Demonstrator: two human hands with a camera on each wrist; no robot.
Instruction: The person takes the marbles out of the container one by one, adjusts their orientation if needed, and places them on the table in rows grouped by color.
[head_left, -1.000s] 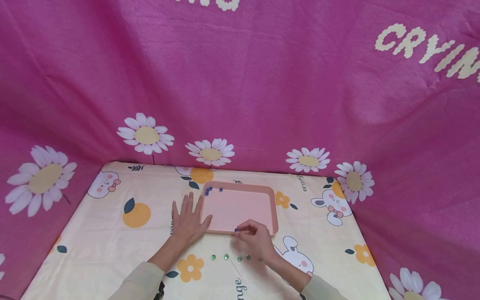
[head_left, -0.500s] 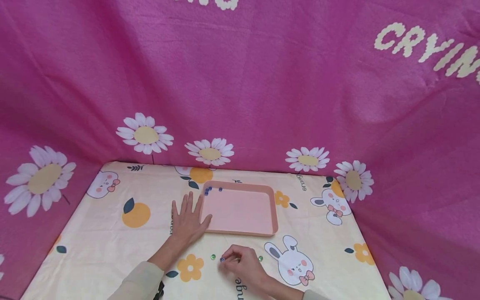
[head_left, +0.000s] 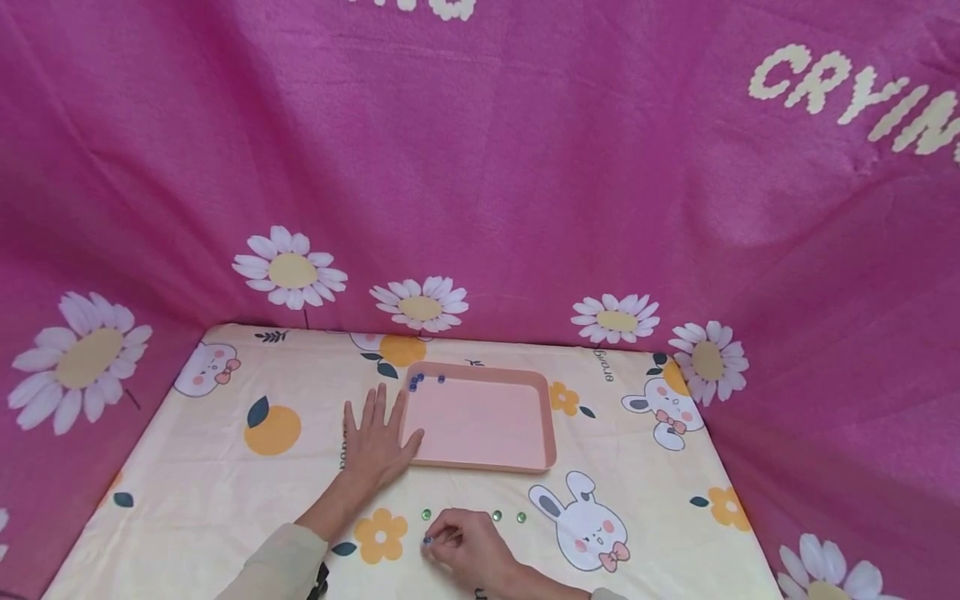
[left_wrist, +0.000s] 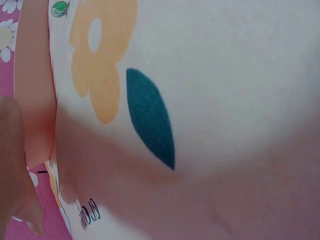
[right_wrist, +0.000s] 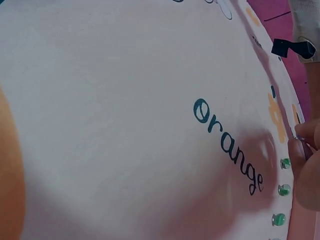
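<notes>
In the head view, my right hand [head_left: 476,550] pinches a small blue marble [head_left: 427,540] between thumb and fingertips, just above the cloth in front of the tray. A row of clear marbles with green swirls lies beside it; one green marble [head_left: 426,515] is left of the fingers and two show to the right, with the hand covering part of the row. Several green marbles [right_wrist: 278,219] also appear near the right hand [right_wrist: 307,175] in the right wrist view. My left hand [head_left: 375,442] lies flat with spread fingers, its thumb on the left rim of the pink tray [head_left: 480,468].
Several blue marbles [head_left: 413,385] sit in the tray's far left corner area, one a little apart. A patterned cream cloth [head_left: 225,500] covers the table. Pink curtains [head_left: 480,167] printed with daisies rise behind it and at both sides.
My right hand has moved from the tray's front rim toward me and to the left, carrying the blue marble down past the green row. The left hand stays where it was.
</notes>
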